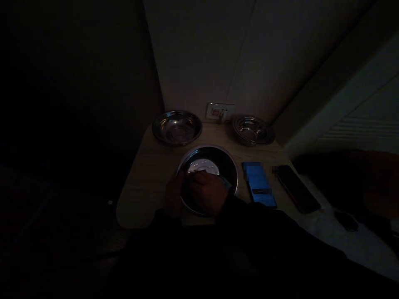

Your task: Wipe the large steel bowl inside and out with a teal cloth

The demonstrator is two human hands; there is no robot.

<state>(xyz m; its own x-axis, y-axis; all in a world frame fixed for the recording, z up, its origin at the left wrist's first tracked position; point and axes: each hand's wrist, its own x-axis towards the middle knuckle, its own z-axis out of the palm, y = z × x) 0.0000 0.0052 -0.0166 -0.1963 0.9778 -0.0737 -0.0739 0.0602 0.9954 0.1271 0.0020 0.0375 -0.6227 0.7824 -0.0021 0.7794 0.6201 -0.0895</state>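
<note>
Dimly lit, a pale wall rises behind a wood-grained bench, its left surroundings lost in near-black shadow. A dark right sleeve spreads across the foreground, covering the bench's near edge and merging with the clothing below. At right, a whitish surface runs out of frame beneath dark, indistinct shapes.

At mid-bench sits a large metal bowl, its near side partly screened by two bare hands. Behind it to the left stands a shallower metal bowl; to the rear right, nested bowls rest near the wall, their number hard to count. The right hand reaches inside the large bowl, fingers bent and shadowed; whether it is closed on anything cannot be told. The left hand is at the bowl's left rim, too dark to show whether it grips.

Right of the bowl lies a lit phone, its screen partly pixelated, with a dark slab beyond it. A wall socket carries a red switch. Beside the right hand, a pale strip shows, its nature unclear.
</note>
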